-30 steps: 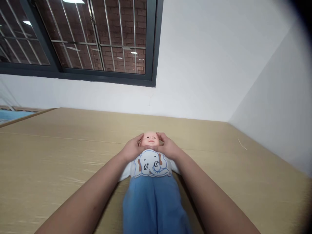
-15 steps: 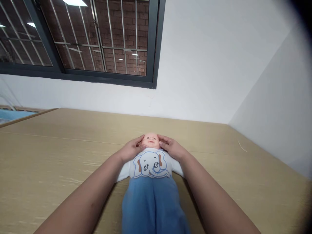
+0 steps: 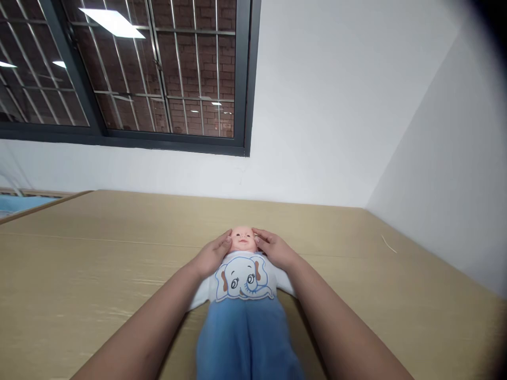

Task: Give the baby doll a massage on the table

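A baby doll [image 3: 244, 277] lies on its back with its head toward the wall. It wears a white top with a blue-outlined elephant face and blue trousers [image 3: 247, 338]; its feet are out of the frame. My left hand [image 3: 215, 254] cups the left side of the doll's head [image 3: 243, 240], fingers along its cheek. On the opposite side my right hand [image 3: 277, 249] holds the head with fingers slightly curved and the thumb by the cheek. The doll's white sleeves spread outward, partly hidden beneath my wrists.
The doll rests on a wide tan board surface [image 3: 119, 274] with a faint seam. A white wall [image 3: 312, 132] stands behind it, with a dark-framed barred window [image 3: 174, 142] at upper left. A thin pale strand [image 3: 388, 244] lies at right. Something light blue [image 3: 24, 205] shows at far left.
My view has tilted up a little, so everything sits lower in the picture. My left thumb has drawn closer to its fingers; both hands stay at the doll's head.
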The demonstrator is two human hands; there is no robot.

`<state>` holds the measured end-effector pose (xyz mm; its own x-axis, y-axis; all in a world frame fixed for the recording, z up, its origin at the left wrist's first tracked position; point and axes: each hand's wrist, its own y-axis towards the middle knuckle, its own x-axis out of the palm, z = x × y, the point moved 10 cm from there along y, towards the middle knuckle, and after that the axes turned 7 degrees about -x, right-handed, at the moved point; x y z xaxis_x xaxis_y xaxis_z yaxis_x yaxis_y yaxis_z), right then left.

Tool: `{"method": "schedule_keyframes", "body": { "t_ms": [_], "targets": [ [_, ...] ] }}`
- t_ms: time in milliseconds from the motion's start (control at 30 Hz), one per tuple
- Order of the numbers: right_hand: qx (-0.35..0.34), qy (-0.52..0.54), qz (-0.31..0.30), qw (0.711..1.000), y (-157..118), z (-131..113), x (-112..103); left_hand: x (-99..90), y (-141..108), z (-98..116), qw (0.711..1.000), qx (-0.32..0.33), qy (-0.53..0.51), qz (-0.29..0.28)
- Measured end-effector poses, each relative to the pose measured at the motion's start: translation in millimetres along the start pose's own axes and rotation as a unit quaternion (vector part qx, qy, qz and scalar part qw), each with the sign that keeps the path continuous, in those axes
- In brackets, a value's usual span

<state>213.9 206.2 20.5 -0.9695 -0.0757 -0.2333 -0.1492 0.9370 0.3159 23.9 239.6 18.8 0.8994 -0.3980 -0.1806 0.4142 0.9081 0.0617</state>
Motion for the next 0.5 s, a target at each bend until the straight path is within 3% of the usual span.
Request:
{"method": "schedule_keyframes", "body": {
  "t_ms": [200,333,500],
  "targets": [
    [0.027,-0.075,0.005,0.997,-4,3,-18,5.8,-1,2,0.998,-0.005,-0.053,-0.035],
    [0.053,-0.099,0.03,0.993,-8,8,-36,-12.3,-2,-5,0.997,-0.058,-0.058,0.011],
    [0.059,-0.107,0.036,0.992,-9,6,-44,-41.0,-11,5,0.995,-0.086,-0.032,0.028]
  ]
}}
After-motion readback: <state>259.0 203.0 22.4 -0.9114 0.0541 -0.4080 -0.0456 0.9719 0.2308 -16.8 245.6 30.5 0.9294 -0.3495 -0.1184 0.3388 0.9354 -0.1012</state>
